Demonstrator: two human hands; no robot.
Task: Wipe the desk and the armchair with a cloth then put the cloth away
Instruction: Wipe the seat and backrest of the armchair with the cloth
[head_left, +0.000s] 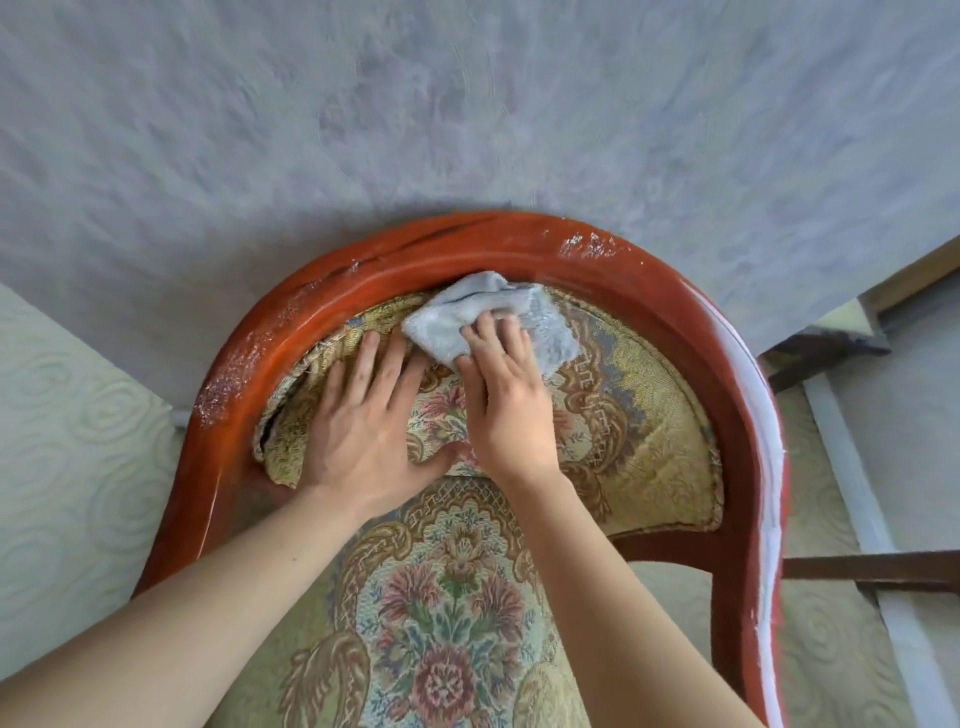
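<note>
While wiping goes on at the armchair:
Floor (78, 426): pale, swirl-patterned, at far left.
Wooden frame (249, 364): red, curved, flecked white along the top rail.
Left hand (363, 415): open, fingers spread, flat on the floral backrest (623, 415).
Cloth (493, 322): pale blue, bunched at the top of the backrest, touching the rail.
Right hand (509, 400): pressing the cloth, fingers curled over its near edge.
Progress: armchair stage, judged midway; counter out of view, cannot tell if wiped; stowing the cloth not yet done.
</note>
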